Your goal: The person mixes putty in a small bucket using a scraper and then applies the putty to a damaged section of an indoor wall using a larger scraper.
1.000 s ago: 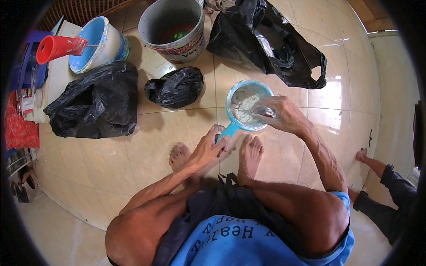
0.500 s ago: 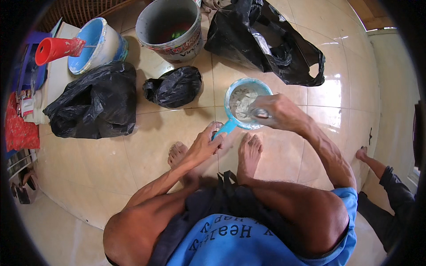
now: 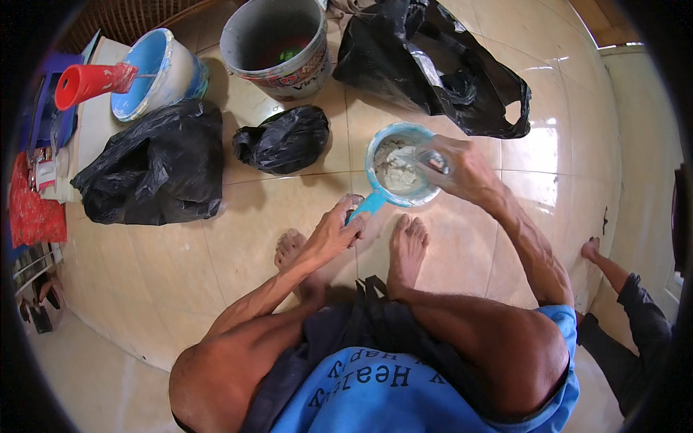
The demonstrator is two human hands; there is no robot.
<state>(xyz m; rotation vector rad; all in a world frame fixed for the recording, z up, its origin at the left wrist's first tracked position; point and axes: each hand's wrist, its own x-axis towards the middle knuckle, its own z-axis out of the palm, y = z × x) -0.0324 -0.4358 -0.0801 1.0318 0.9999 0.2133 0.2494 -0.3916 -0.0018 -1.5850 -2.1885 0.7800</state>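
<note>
Feet (image 3: 408, 249) bare on the tiles (image 3: 462, 249), you have your left hand (image 3: 338, 231) closed round the handle (image 3: 369, 207) of the blue dipper (image 3: 371, 164), just ahead of your toes; whether its base rests on the floor cannot be told. Your right hand (image 3: 465, 172) is curled round a shiny, blurred tool (image 3: 436, 163) by the dipper's right rim, at the pale mix (image 3: 395, 173). A hard sideways push with that tool could tip the dipper should your left grip slacken, and a quick flick could throw mix over the rim onto your toes. Compared with half a second ago, your right hand sits slightly farther right and forward, baring more of the mix; your left grip matches. Beyond, the small black bag (image 3: 285, 141), open black bag (image 3: 390, 68) and grey bucket (image 3: 307, 81) look unchanged.
</note>
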